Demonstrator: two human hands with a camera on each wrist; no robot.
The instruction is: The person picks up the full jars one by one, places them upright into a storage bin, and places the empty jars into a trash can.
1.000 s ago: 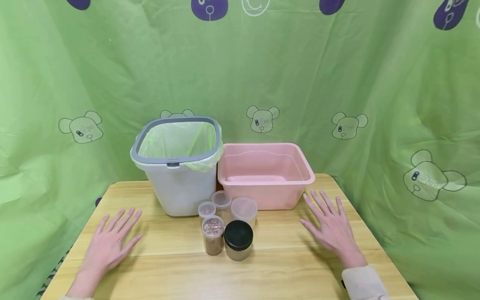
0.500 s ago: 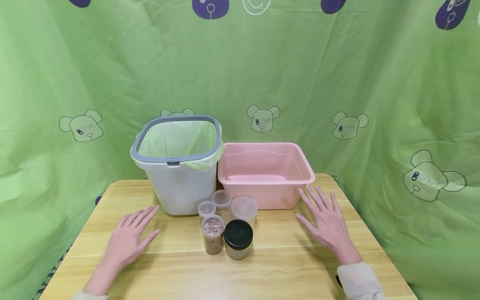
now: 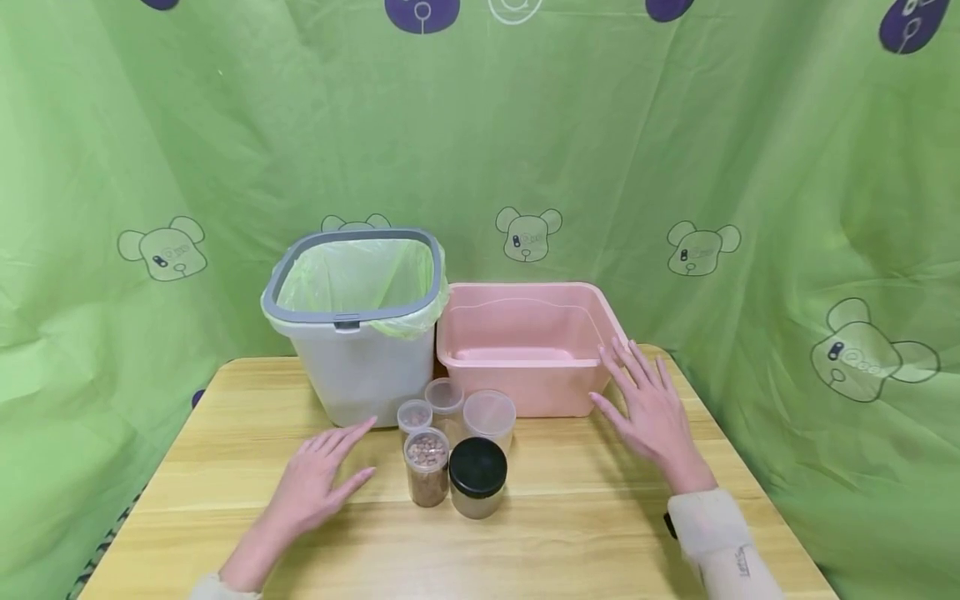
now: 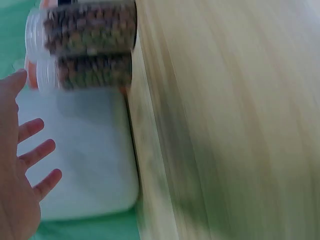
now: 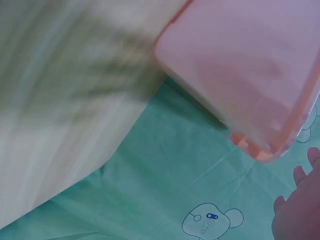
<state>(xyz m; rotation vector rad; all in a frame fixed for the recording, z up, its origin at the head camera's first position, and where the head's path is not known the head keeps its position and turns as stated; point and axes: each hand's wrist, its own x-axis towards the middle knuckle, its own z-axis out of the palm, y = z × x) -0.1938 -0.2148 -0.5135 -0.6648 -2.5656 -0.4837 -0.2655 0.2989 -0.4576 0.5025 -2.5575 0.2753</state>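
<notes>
My left hand (image 3: 311,483) hovers over the table, fingers extended toward a clear jar of brown pellets (image 3: 427,471), holding nothing. Behind that jar stands a smaller clear-lidded jar (image 3: 414,415), which shows pellets too in the left wrist view. A black-lidded jar (image 3: 477,471) is just right of the pellet jar. Two more clear-lidded jars (image 3: 490,414) stand at the back of the cluster. My right hand (image 3: 652,412), fingers spread and nothing in it, is at the right front corner of the pink basin (image 3: 525,392); whether it touches the rim I cannot tell.
A grey-white bin (image 3: 360,375) with a grey rim and a pale green liner stands behind my left hand, beside the basin. All rest on a wooden table (image 3: 540,542). A green printed curtain (image 3: 600,150) hangs behind and at both sides.
My left hand has moved right, from the table's left side to near the jars. The right hand has moved slightly forward and left, up to the basin's corner. The jars have not moved.
</notes>
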